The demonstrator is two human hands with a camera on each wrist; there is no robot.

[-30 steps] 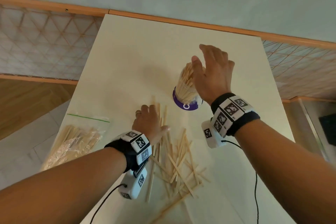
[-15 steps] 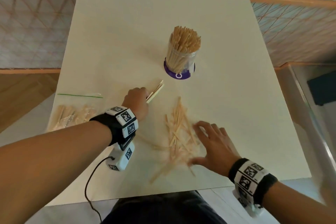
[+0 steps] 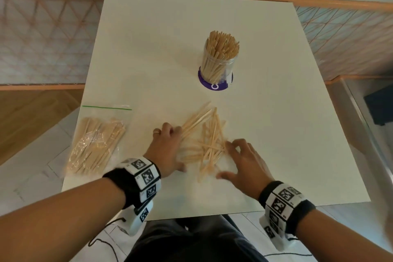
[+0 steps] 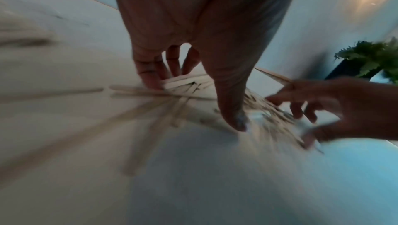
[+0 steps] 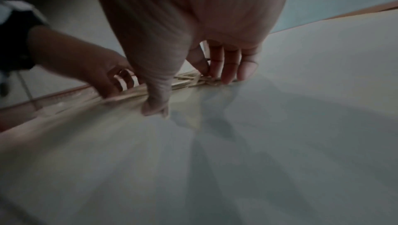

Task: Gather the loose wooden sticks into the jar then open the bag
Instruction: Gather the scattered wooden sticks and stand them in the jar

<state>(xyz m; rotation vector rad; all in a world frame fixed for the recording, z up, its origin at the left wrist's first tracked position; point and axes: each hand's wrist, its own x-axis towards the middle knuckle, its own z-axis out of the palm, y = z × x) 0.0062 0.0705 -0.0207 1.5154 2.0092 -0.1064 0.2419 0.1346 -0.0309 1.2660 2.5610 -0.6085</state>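
Head view shows your left hand [image 3: 164, 151] clamped on a few loose wooden sticks [image 3: 207, 141] and your right hand [image 3: 244, 164] spread beside the pile, likely corralling it on the bench [image 3: 265, 123]; jar [image 3: 219, 61] beyond, bag [image 3: 95, 144] shut, left.

Loose sticks [image 3: 204, 142]: pale tan wood, on cream-white table [image 3: 170, 49]. Jar [image 3: 219, 64]: clear, on purple base with white mark; bag [image 3: 95, 144]: clear with green seal line. Wristbands [image 3: 140, 178]: black, with black-and-white square-code tags; wall tiles show an orange triangle grid.
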